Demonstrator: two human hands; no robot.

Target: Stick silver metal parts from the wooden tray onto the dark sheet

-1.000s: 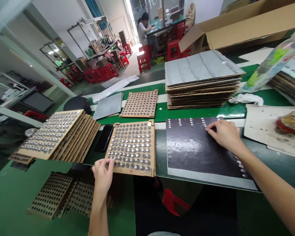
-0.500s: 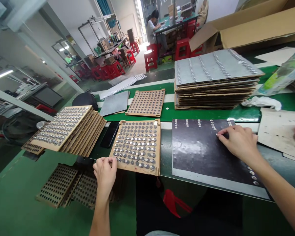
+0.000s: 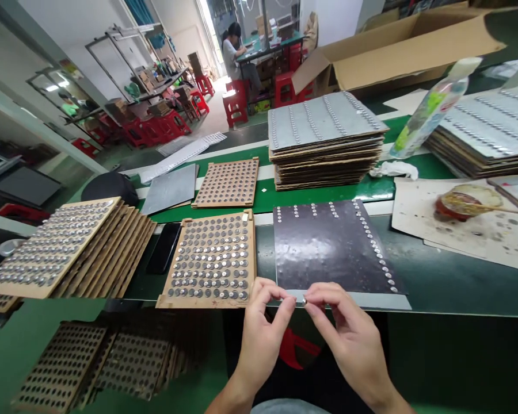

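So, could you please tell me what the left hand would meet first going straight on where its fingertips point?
Probably the small shiny piece in the right hand, though depth is unclear.

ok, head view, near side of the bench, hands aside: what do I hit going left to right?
Board stack → phone → disc board → dark sheet → stained card. Tub left out: it sits on the card.
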